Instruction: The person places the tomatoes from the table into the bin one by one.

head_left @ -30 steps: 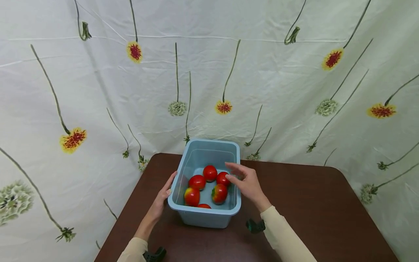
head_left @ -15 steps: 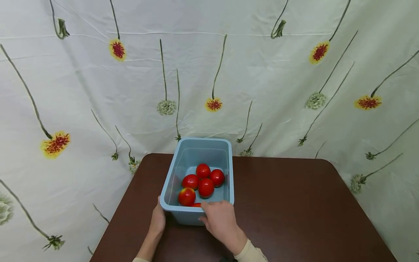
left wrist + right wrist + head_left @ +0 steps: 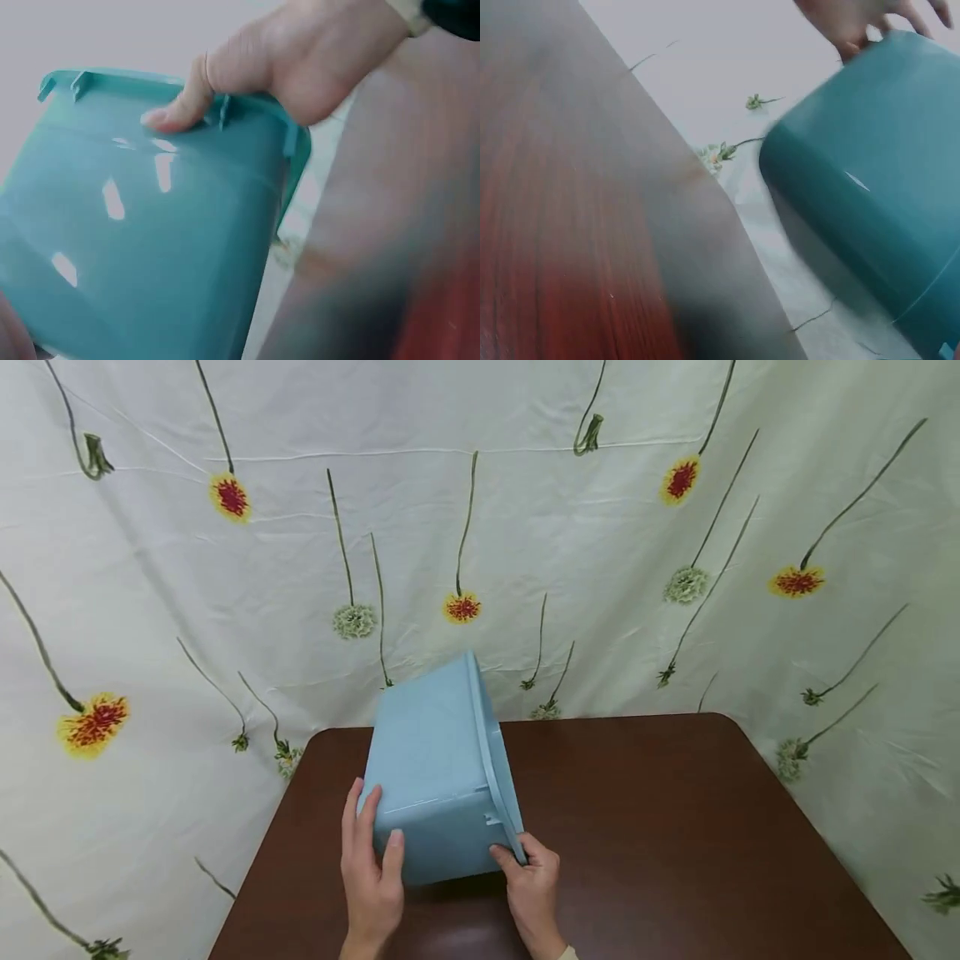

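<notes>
A light blue plastic bin (image 3: 427, 735) is tipped onto its side over the table, its rim turned to the right and its outer wall facing me. My right hand (image 3: 534, 883) pinches the near part of the rim, the thumb on the outside, as the right hand (image 3: 262, 64) in the left wrist view also shows. At the base end, my left hand (image 3: 371, 868) supports the bin with spread, mostly straight fingers touching its lower left corner. That left hand (image 3: 855, 19) appears at the top of the right wrist view. The bin's inside and its tomatoes are hidden.
A dark brown table (image 3: 660, 827) spreads under the bin and off to the right. Behind it and on both sides hangs a white cloth (image 3: 600, 543) printed with flowers.
The bin was upright with several red tomatoes showing; now it is tipped rightward and they are out of sight. My right hand went from over the tomatoes to the rim; my left shifted toward the base.
</notes>
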A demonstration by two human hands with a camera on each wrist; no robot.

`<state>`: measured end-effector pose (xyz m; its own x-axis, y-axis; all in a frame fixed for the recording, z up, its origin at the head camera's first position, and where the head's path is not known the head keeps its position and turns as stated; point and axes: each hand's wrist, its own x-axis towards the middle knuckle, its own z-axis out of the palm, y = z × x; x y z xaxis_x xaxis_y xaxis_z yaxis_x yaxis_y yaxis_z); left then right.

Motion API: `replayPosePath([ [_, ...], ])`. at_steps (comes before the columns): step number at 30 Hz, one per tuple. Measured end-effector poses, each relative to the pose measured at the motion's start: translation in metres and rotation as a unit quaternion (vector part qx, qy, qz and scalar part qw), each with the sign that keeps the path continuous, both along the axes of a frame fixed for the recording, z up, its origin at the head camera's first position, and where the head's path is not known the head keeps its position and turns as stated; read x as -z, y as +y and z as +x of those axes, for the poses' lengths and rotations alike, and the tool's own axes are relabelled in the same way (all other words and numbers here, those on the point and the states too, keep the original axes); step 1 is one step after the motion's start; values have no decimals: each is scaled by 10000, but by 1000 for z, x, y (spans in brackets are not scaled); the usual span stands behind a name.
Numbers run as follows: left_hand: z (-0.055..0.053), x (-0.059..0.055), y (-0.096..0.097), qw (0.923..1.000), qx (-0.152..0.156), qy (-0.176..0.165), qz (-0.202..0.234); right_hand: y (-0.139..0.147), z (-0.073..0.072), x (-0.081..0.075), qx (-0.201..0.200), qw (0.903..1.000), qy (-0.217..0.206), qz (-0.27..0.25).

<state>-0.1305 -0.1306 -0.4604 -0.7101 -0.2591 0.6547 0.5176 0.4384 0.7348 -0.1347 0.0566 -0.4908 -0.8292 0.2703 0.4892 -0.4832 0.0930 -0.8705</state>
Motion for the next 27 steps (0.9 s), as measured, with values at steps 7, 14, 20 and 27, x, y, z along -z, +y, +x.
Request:
replayPosePath([
  [7, -14, 9, -1, 9987, -70, -509, 34, 0, -6, 1, 172, 9974, 698, 96],
  [14, -22, 45, -3, 9950, -65, -940, 331, 6, -17, 23, 768, 9835, 1124, 1195],
  [20, -30, 76, -3, 9855, -474, -1560, 472, 10, -21, 22, 1414, 9351, 1676, 2784],
  [27, -31, 100, -1, 9614, -540, -2680, -312, 13, -20, 0, 1363, 8857, 1993, 3966],
])
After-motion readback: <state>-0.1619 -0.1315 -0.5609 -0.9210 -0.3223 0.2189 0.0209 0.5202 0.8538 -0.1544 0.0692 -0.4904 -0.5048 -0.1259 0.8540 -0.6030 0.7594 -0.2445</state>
